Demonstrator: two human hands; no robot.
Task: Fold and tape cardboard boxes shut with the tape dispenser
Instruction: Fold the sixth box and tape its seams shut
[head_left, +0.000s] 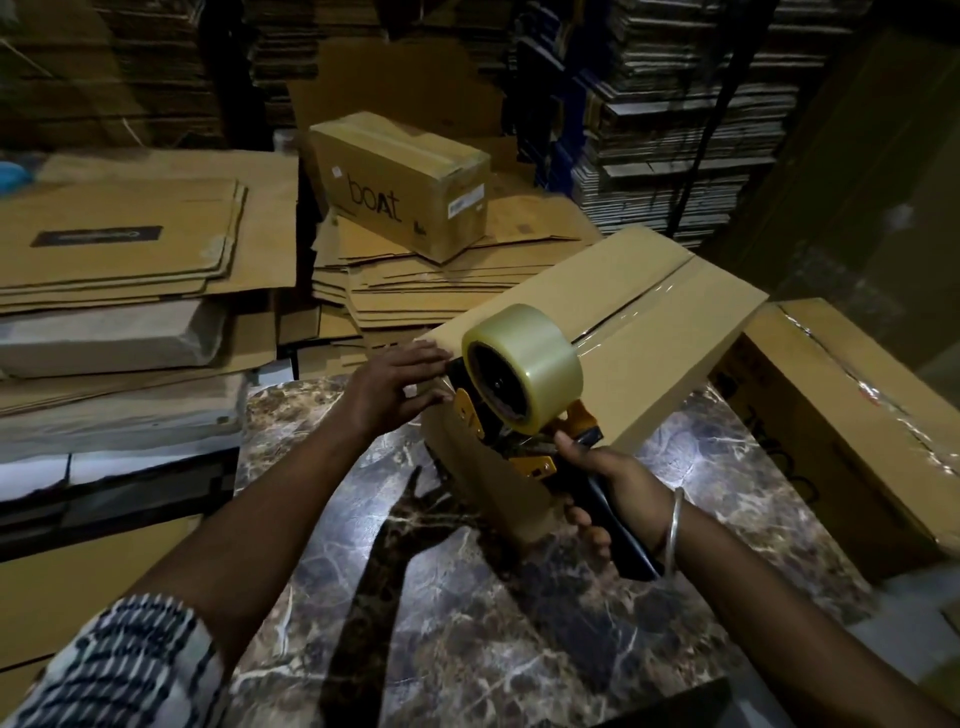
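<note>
Pressing flat at frame centre, the left hand (400, 387) lies with straight fingers on the cardboard box (613, 332) on the marble table (467, 623); rightward, the right hand (618, 488) grips the tape dispenser (524, 395) against the box's near end.

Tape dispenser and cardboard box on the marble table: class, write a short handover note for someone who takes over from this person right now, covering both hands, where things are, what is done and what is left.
Left hand: open, flat against the near top edge of the plain brown cardboard box, steadying it.
Right hand: grips the black handle of the yellow tape dispenser with its clear tape roll, held at the box's near end.
Box: stands on the dark marble table.
Done: flaps folded; clear tape laid along the top seam.
Left: probably bring the tape down the near end face, cut it and press it flat. A taped box lies to the right.
</note>
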